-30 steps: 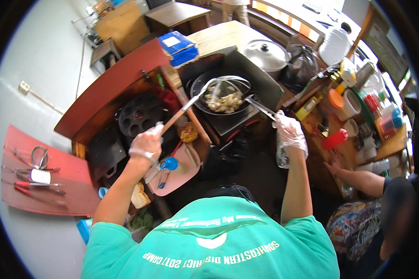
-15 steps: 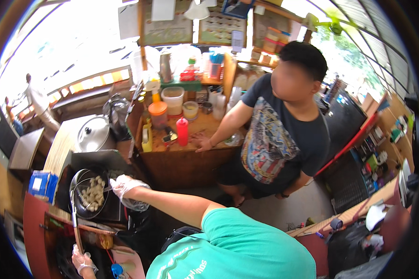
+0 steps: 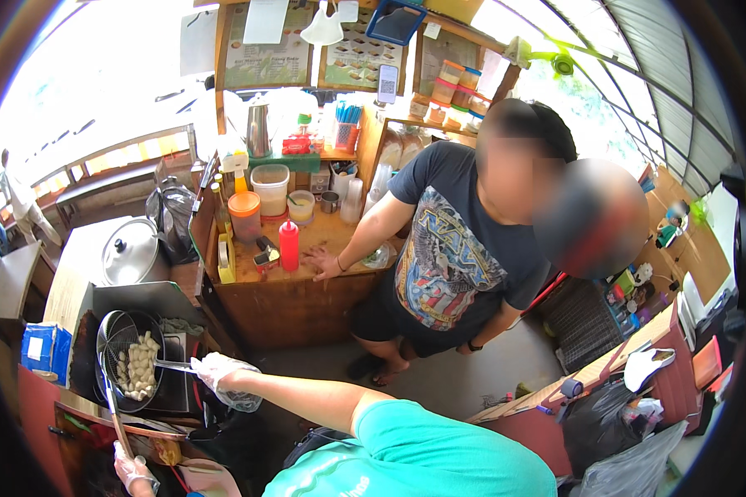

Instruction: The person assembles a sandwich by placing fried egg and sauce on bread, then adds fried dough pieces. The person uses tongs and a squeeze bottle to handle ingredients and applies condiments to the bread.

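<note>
At lower left, a dark wok (image 3: 156,394) on a stove holds several pale, rounded food pieces (image 3: 139,366). My left hand (image 3: 134,472), in a clear plastic glove, is closed round the long handle of a wire skimmer (image 3: 118,414). The skimmer's round mesh leans over the wok's left side, beside the food. My right hand (image 3: 222,379), also gloved, grips a metal-handled utensil (image 3: 176,365) from the right. That utensil's handle reaches the wok's right edge; its working end cannot be made out. My green-sleeved right arm stretches across the lower middle.
A person (image 3: 464,240) in a dark printed T-shirt stands across from me, one hand on the wooden counter (image 3: 327,236). There stand a red squeeze bottle (image 3: 288,247) and an orange-lidded tub (image 3: 245,217). A lidded pot (image 3: 131,253) and blue box (image 3: 46,352) flank the stove.
The view has shifted, sliding the scene leftward. My right hand has drawn back from the wok, showing more of the utensil's handle. Another head now shows behind the person.
</note>
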`<action>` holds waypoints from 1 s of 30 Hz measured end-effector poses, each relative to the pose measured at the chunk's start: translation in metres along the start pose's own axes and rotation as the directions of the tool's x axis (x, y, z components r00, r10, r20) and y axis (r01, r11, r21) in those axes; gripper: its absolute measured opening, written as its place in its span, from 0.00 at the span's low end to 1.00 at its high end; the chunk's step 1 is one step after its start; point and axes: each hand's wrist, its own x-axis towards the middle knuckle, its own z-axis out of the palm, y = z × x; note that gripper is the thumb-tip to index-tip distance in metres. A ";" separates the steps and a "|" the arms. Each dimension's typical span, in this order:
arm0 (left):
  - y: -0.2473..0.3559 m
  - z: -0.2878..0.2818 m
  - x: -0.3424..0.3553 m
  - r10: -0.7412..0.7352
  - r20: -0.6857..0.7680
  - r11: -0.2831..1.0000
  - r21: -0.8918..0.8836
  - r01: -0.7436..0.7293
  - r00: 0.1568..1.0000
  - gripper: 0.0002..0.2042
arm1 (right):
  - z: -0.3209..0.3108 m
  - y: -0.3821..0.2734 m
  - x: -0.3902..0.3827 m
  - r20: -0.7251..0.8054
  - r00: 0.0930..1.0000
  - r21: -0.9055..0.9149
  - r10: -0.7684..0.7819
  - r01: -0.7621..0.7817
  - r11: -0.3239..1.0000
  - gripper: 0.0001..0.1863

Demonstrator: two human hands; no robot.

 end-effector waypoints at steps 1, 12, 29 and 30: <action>0.005 -0.004 -0.003 0.021 0.021 0.997 -0.073 -0.020 1.000 0.33 | 0.003 0.003 0.003 0.023 0.999 -0.006 0.031 -0.030 1.000 0.34; 0.026 -0.029 -0.057 0.073 0.015 0.976 -0.208 -0.068 0.997 0.36 | 0.025 0.021 0.047 0.234 0.971 0.117 -0.053 0.026 0.993 0.24; 0.072 -0.008 -0.049 -0.175 -0.174 0.962 0.180 0.206 0.969 0.31 | 0.068 0.013 0.053 0.667 0.736 0.458 0.113 -0.525 0.718 0.15; 0.072 -0.008 -0.050 -0.160 -0.172 0.960 0.204 0.194 0.972 0.32 | 0.069 0.013 0.050 0.649 0.754 0.461 0.101 -0.496 0.736 0.15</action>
